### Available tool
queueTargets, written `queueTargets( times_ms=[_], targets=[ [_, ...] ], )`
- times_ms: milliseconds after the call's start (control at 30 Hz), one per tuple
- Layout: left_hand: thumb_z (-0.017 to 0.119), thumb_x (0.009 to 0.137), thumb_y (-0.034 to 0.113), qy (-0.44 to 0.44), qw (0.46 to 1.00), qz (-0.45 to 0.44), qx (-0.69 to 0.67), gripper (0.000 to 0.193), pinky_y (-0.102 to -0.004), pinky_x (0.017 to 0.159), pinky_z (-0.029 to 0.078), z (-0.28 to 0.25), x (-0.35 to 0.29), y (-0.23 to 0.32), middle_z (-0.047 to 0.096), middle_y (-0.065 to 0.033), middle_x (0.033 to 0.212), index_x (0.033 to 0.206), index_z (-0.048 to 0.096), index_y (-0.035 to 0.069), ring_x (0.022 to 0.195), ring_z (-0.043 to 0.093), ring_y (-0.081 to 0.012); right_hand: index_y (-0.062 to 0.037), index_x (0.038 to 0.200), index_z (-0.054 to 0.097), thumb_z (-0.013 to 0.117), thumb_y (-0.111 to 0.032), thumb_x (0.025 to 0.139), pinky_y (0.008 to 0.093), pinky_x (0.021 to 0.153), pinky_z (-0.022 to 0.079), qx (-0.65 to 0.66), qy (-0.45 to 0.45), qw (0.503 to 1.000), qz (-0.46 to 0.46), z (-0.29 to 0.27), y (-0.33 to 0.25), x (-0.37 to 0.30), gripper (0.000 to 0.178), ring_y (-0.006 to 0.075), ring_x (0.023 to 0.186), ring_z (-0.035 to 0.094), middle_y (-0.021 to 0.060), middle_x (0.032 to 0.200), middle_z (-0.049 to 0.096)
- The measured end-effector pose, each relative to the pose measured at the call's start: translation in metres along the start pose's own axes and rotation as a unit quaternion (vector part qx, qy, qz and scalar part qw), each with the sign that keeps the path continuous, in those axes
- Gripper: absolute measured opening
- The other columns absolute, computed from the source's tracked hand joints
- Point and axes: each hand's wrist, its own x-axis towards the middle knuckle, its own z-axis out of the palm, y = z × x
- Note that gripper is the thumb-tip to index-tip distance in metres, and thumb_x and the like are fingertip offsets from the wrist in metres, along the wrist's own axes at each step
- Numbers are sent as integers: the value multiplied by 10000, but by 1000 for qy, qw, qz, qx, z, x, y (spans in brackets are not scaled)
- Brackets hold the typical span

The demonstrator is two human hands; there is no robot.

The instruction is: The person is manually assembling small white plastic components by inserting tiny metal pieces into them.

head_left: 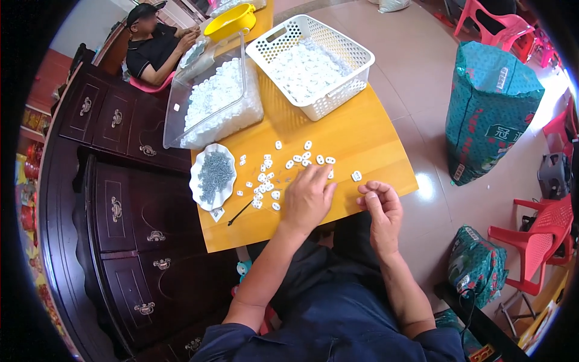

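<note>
the right hand (379, 208) hangs at the near edge of the wooden table (362, 136), fingers curled in with thumb and forefinger pinched together — whether a piece sits in that pinch cannot be told. just left of it the left hand (307, 198) lies palm-down on the table, fingers spread open and flat over the near end of the scattered small white plastic pieces (271, 172); one stray piece (356, 175) sits on the table just above the right hand. to do this sorting well, i judge the left hand should sweep only a few pieces at a time toward the edge, so none slide off. farther left on the table a thin dark tool (240, 213) lies beside a white scalloped dish (199, 193) of small grey metal bits. beyond, toward the table's far end, stand a clear tub (181, 114) heaped with white pieces, a white basket (338, 96) holding more, and a yellow bowl (232, 21) — another person (154, 48) sits there.
</note>
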Motion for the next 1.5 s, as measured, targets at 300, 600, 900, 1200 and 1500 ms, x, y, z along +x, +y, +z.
queueTargets(
  times_ms=[300, 600, 900, 1200, 1500],
  targets=[
    [755, 850, 124, 11, 999, 23, 38, 153, -409, 755, 550, 10, 2, -14, 673, -77, 930, 981, 723, 53, 897, 674, -294, 17, 1172, 619, 587, -45, 1031, 250, 838, 538, -10, -30, 999, 22, 0, 3, -1, 157, 102, 886, 645, 65, 1073, 694],
    [658, 943, 111, -12, 985, -32, -171, 86, -428, 721, 539, -3, -7, 10, 664, -145, 899, 934, 657, 25, 834, 664, -360, 20, 1130, 646, 657, -14, 982, 260, 807, 560, -68, -46, 997, -3, 0, 17, -2, 152, 107, 878, 677, 53, 991, 711],
    [631, 981, 69, -25, 948, -115, -295, 122, -348, 700, 542, 2, -29, 24, 724, -149, 904, 1030, 691, -26, 797, 705, -263, -14, 1011, 683, 740, 42, 863, 291, 689, 542, -325, -68, 906, -263, 5, 4, 0, 168, 179, 751, 668, 94, 894, 679],
    [582, 976, 51, -24, 953, -51, -299, 200, -353, 752, 558, 6, -35, 20, 713, -177, 953, 1127, 685, -30, 854, 712, -315, 14, 1031, 667, 707, 36, 926, 234, 771, 539, -105, -81, 991, -12, -1, 14, -7, 115, 83, 838, 651, 30, 941, 706],
    [648, 926, 54, 22, 986, -18, -162, 172, -413, 707, 553, -2, -36, 14, 698, -165, 906, 1093, 675, 19, 819, 692, -347, -27, 1107, 625, 615, -9, 993, 214, 724, 484, -58, -31, 998, 5, -4, 2, 3, 116, 60, 794, 565, -7, 946, 608]
  ],
)
